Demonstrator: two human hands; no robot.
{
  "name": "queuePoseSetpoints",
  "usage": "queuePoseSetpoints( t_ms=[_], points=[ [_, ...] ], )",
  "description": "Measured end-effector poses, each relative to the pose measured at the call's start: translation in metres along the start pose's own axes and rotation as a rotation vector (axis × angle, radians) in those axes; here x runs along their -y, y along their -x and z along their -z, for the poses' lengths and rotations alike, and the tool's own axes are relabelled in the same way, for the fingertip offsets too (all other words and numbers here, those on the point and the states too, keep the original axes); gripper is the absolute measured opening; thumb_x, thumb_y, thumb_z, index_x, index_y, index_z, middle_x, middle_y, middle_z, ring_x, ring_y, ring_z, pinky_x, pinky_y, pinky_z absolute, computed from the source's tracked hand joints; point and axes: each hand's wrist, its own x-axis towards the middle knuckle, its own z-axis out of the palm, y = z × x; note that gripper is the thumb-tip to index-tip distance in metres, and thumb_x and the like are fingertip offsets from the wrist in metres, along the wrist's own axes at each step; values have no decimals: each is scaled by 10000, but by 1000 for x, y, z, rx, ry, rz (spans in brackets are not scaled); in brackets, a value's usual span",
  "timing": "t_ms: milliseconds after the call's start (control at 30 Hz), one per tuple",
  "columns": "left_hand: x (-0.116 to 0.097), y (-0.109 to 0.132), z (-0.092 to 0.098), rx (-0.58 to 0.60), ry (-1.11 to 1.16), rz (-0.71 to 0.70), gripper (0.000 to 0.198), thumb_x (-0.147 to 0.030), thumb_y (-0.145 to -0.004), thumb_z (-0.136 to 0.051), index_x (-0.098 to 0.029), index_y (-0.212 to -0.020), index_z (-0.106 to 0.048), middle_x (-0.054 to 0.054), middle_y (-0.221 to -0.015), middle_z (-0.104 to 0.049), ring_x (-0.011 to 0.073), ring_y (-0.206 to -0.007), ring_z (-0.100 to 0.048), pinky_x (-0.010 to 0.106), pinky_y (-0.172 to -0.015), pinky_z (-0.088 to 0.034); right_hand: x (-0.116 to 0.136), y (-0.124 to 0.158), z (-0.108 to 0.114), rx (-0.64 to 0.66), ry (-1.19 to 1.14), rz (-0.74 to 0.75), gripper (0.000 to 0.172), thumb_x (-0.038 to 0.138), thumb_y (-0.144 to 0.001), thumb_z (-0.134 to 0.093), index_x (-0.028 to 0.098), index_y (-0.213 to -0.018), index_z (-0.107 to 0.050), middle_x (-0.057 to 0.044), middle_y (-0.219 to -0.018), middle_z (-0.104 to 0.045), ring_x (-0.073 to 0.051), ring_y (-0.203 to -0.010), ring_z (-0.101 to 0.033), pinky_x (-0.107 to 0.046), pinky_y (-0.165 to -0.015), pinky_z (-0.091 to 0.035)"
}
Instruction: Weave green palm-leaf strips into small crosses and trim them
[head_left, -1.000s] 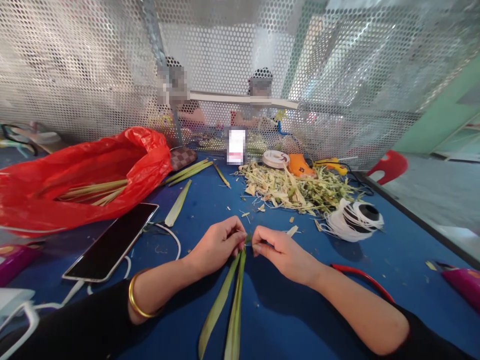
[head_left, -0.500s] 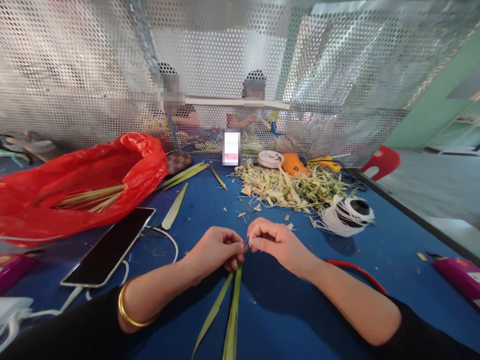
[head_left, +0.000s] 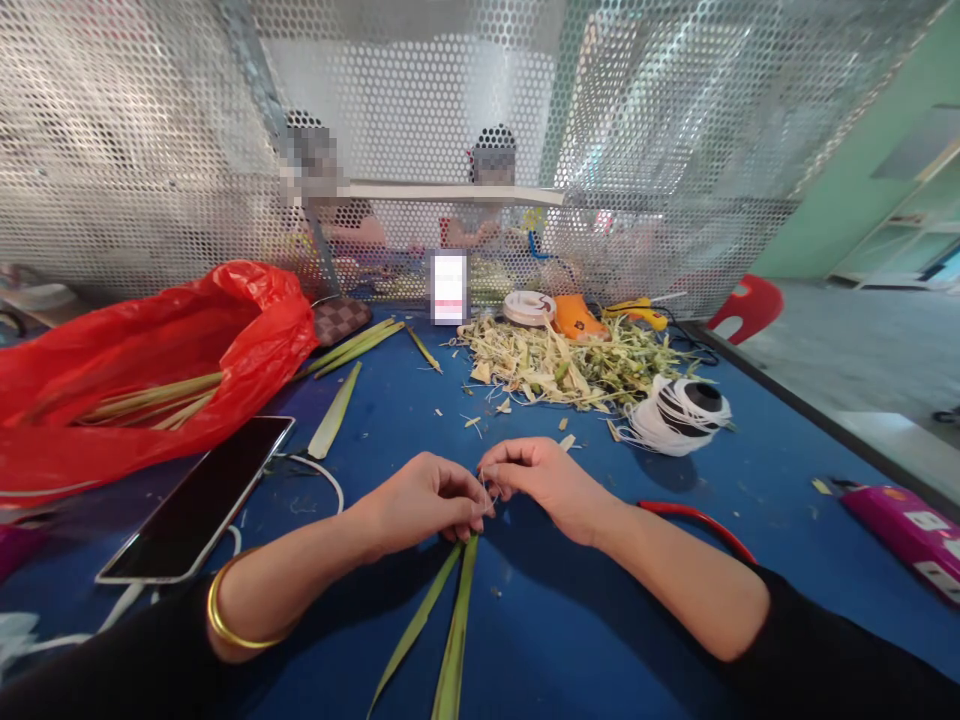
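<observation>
My left hand [head_left: 442, 500], with a gold bangle at the wrist, is closed in a pinch on the upper ends of long green leaf strips [head_left: 459, 620]. The strips hang down toward the table's near edge. Close beside it, my right hand [head_left: 532, 475] pinches a thin pale thread [head_left: 487, 492] that loops between the fingertips of both hands. Exactly how the thread passes round the leaf ends is hidden by the fingers. A white spool of string [head_left: 679, 415] stands to the right, beyond my right hand.
A red plastic bag [head_left: 247, 300] with leaf strips and a phone [head_left: 202, 500] on a white cable lie left. Leaf scraps [head_left: 555, 365] are heaped behind, near an orange packet [head_left: 579, 318]. A perforated metal screen [head_left: 420, 90] closes the back; two people sit behind it.
The thread now shows as a loop between my fingertips, and my right fingers have shifted slightly around it. My left hand keeps its pinch on the leaves. The whole view has swung slightly right.
</observation>
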Motion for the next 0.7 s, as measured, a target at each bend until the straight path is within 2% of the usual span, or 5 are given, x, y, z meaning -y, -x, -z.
queuePoseSetpoints(
  t_ms=[133, 233, 300, 500, 700],
  points=[
    [-1, 1, -4, -56, -22, -19, 157, -292, -693, -636, -137, -685, -663, 4, -602, -641, 88, -517, -549, 195, -511, -418, -1, -1, 2, -2, -57, -38, 160, 292, -699, -677, 140, -748, -677, -7, -641, -635, -116, -618, -567, -274, -646, -443],
    [-2, 0, -5, -122, 27, -15, 189, -331, -701, -640, -142, -697, -641, -10, -587, -618, 74, -485, -521, 174, -458, -371, 2, -1, 6, -60, -101, 100, 248, 310, -737, -662, 187, -952, -675, -46, -929, -683, -161, -886, -617, -319, -823, -451],
    [-2, 0, -4, -154, 76, -13, 192, -337, -702, -638, -146, -719, -643, -17, -590, -609, 67, -472, -507, 165, -429, -341, 4, 0, 10, -157, 18, 214, 227, 325, -776, -634, 213, -971, -668, -37, -1002, -671, -175, -967, -598, -333, -874, -433],
    [1, -2, 0, -153, 147, -19, 203, -345, -708, -624, -143, -701, -649, 3, -617, -626, 60, -456, -481, 161, -401, -311, 5, 8, 9, -99, 634, 348, 67, 286, -776, -671, 220, -764, -671, -6, -805, -619, -161, -767, -573, -293, -727, -437],
    [-1, -1, -2, -152, 120, -7, 221, -360, -696, -623, -140, -672, -640, -1, -604, -624, 57, -432, -460, 167, -390, -303, -1, 8, 7, -55, 828, 428, 107, 220, -816, -629, 214, -709, -621, -4, -762, -578, -152, -720, -533, -281, -671, -392]
  ],
)
